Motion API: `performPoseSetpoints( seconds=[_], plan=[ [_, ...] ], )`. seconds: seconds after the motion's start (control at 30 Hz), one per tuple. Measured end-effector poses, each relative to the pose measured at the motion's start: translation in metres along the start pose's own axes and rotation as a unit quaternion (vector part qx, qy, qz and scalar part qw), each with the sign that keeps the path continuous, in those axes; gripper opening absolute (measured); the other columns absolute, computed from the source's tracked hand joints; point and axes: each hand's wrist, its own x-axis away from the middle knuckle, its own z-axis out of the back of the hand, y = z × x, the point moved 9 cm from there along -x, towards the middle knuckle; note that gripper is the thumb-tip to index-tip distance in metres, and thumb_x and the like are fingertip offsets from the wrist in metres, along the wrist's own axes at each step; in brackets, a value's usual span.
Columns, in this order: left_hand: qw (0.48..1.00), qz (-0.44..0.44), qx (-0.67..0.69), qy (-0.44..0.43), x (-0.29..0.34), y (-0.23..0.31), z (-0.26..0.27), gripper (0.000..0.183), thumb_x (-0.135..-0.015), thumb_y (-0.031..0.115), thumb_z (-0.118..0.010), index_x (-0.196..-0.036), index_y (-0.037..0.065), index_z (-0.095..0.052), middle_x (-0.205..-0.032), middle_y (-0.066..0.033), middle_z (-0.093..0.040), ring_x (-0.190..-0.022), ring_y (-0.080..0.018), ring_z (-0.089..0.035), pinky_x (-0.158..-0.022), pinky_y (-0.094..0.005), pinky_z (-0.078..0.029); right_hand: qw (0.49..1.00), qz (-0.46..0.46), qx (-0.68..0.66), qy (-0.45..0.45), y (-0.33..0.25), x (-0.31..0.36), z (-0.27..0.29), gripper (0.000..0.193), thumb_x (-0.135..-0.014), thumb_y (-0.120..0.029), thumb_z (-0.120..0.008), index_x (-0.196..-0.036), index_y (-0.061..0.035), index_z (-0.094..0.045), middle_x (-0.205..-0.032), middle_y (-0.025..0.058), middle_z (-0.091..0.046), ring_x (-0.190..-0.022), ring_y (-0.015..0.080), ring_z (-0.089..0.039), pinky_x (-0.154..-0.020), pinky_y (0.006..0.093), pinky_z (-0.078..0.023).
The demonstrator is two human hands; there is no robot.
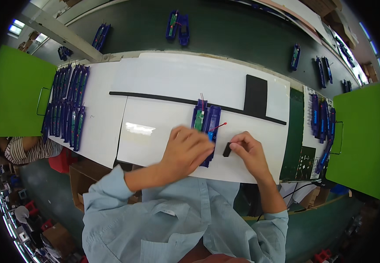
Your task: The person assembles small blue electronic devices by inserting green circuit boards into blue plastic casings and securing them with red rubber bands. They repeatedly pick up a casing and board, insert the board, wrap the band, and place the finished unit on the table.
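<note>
An opened dark-blue plastic housing [216, 115] lies lengthwise on the white work surface in front of me. A green circuit board [199, 119] sits in its left half, with thin wires sticking up at the far end. From the right half, near a light-blue part [210, 136], a red lead [218, 127] with a small plug reaches out to the right. My left hand [185, 149] is over the near part of the housing, its fingers bent and blurred, hiding what lies beneath. Just right of the housing, my right hand [250, 151] pinches a small black rectangular block [227, 150].
A long black strip [155, 96] crosses the white surface, touching a black rectangular sheet [255, 94]. Similar housings stand in rows at left [74, 101] and right [323, 118], beside green panels [17, 94]. More lie on the dark-green belt [229, 26] beyond. Another person's striped sleeve [32, 149] shows far left.
</note>
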Motion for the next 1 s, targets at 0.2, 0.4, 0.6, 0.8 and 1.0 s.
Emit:
performPoseSetpoints(
  seconds=[0.2, 0.4, 0.6, 0.8, 1.0],
  plan=[
    [0.996, 0.016, -0.079, -0.027, 0.072, 0.006, -0.032, 0.043, -0.084, 0.027, -0.087, -0.126, 0.022, -0.077, -0.129, 0.0082, -0.070, -0.116, -0.0156, -0.056, -0.115, -0.0442, -0.031, 0.998, 0.037, 0.043, 0.004, -0.021, -0.021, -0.037, 0.015, -0.101, -0.012, -0.076, -0.107, -0.0002, -0.070, -0.103, 0.0024, -0.063, -0.095, 0.0117, -0.062, -0.086, 0.0281, -0.053],
    [0.995, 0.014, -0.100, -0.016, 0.075, 0.002, -0.038, 0.042, -0.084, 0.029, -0.087, -0.125, 0.025, -0.078, -0.129, 0.0116, -0.070, -0.117, -0.0134, -0.055, -0.116, -0.0439, -0.030, 1.000, -0.013, 0.010, 0.018, -0.014, -0.024, -0.047, 0.013, -0.099, -0.011, -0.077, -0.105, -0.0007, -0.071, -0.105, 0.0034, -0.062, -0.092, 0.0123, -0.061, -0.086, 0.0290, -0.053],
    [0.995, 0.019, -0.097, -0.018, 0.074, 0.002, -0.038, 0.040, -0.084, 0.028, -0.086, -0.123, 0.025, -0.079, -0.128, 0.0117, -0.070, -0.116, -0.0125, -0.056, -0.117, -0.0437, -0.030, 0.996, 0.012, 0.079, 0.027, -0.016, -0.025, -0.051, 0.012, -0.098, -0.010, -0.077, -0.105, -0.0025, -0.071, -0.103, 0.0041, -0.061, -0.091, 0.0142, -0.059, -0.085, 0.0296, -0.051],
    [0.996, 0.010, -0.092, -0.021, 0.073, 0.002, -0.036, 0.037, -0.084, 0.028, -0.087, -0.120, 0.024, -0.080, -0.124, 0.0101, -0.071, -0.117, -0.0126, -0.058, -0.117, -0.0438, -0.029, 0.983, 0.073, 0.153, 0.063, -0.017, -0.022, -0.055, 0.011, -0.096, -0.009, -0.079, -0.104, -0.0049, -0.072, -0.100, 0.0044, -0.060, -0.091, 0.0157, -0.058, -0.082, 0.0310, -0.050],
    [0.997, 0.019, -0.076, -0.022, 0.071, 0.002, -0.037, 0.034, -0.086, 0.026, -0.086, -0.119, 0.022, -0.080, -0.121, 0.0075, -0.072, -0.120, -0.0122, -0.062, -0.118, -0.0450, -0.028, 0.991, 0.041, 0.038, 0.119, -0.005, -0.025, -0.034, 0.013, -0.096, -0.008, -0.079, -0.107, -0.0033, -0.072, -0.099, 0.0046, -0.064, -0.084, 0.0127, -0.060, -0.077, 0.0295, -0.052]
  ],
)
